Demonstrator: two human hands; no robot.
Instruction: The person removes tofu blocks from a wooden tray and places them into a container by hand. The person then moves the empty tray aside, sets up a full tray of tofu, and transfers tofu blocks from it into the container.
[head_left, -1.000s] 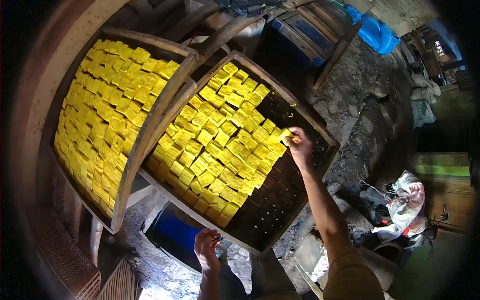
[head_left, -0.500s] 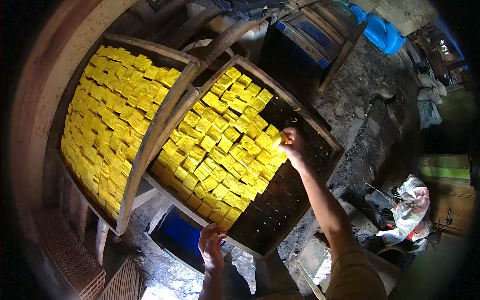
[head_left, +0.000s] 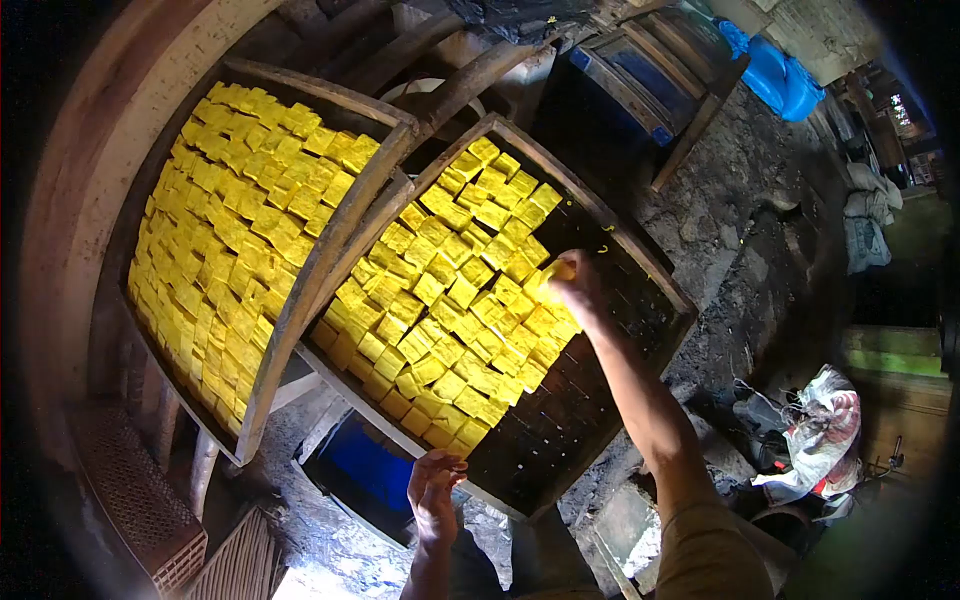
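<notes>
Right hand (head_left: 577, 283) and its yellow block (head_left: 551, 279) have shifted inward from the edge of the block rows (head_left: 429, 290); left hand (head_left: 436, 495) sits slightly nearer the rim. Step in hand, as judged: handling one block at the boundary between covered and bare parts of the tray (head_left: 540, 430). Next move calls for a light grip, neighbours undisturbed. Right: fingers narrow, pinching the block above the rows. Left: loosely curled by the near rim; cannot tell whether it holds anything. View also shifted slightly.
</notes>
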